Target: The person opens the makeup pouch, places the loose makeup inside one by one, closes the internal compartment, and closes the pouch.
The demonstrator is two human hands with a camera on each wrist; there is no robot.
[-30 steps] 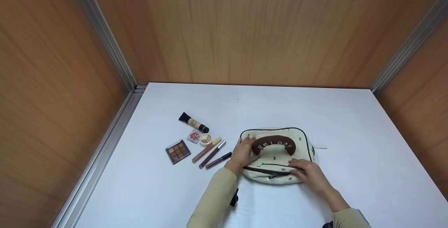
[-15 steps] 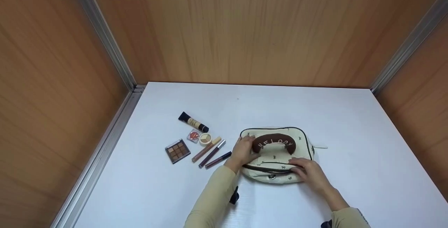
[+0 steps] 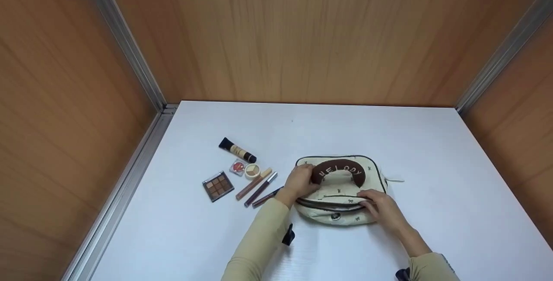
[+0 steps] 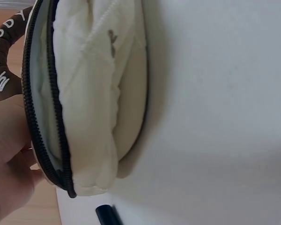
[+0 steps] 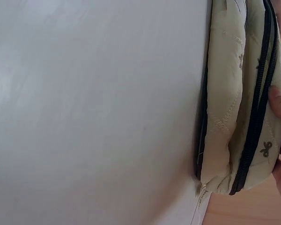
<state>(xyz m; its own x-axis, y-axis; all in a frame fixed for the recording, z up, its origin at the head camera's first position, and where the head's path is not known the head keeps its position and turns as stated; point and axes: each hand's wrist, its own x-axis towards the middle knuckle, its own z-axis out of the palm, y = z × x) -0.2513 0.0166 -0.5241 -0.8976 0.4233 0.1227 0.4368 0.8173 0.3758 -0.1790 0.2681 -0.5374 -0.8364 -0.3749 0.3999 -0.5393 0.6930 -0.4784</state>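
Note:
A cream quilted makeup bag with small bow prints lies on the white table. On its lid is a brown arched handle lettered "MELODY". My left hand grips the lid's left edge beside the handle. The right hand pinches the lid near its front right edge. Between them the dark zip is parted along the front. In the left wrist view, the parted zip shows a pale lining, with my left hand at the lid. My right thumb presses beside the zip in the right wrist view.
Left of the bag lie an eyeshadow palette, a black-and-beige tube, a small red compact, a round pot and three lip gloss tubes. Wooden panels stand behind and at both sides.
The lid's front edge has lifted a little and the zip gap looks wider. The handle has tilted up, showing more lettering. Both hands keep their hold; the left forearm now covers part of one lip gloss.

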